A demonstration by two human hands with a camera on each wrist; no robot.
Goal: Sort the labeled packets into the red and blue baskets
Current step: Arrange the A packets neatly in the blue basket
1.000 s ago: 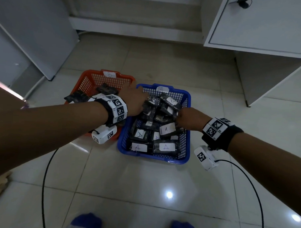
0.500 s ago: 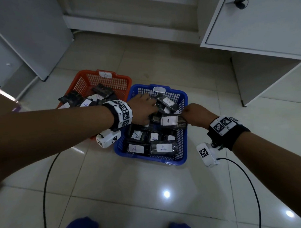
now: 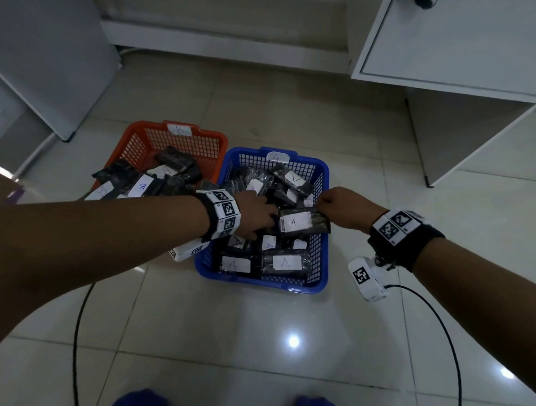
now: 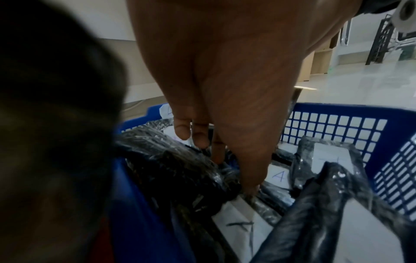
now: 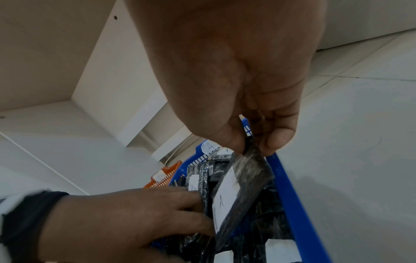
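Since a second ago our right hand [image 3: 341, 210] has lifted an A packet [image 3: 302, 223] clear of the pile, pinching its right end. It hangs over the blue basket [image 3: 323, 186], long axis pointing at our left hand [image 3: 255, 213], whose loose fingers dig into the packets, holding nothing we can see

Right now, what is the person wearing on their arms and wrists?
Both forearms are bare, with no sleeves. Each wrist has a black band with white square-code tags. A small white camera box hangs under each wrist, trailing a thin black cable.

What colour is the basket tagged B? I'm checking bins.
Orange-red; the mesh plastic basket tagged B shows best in the head view.
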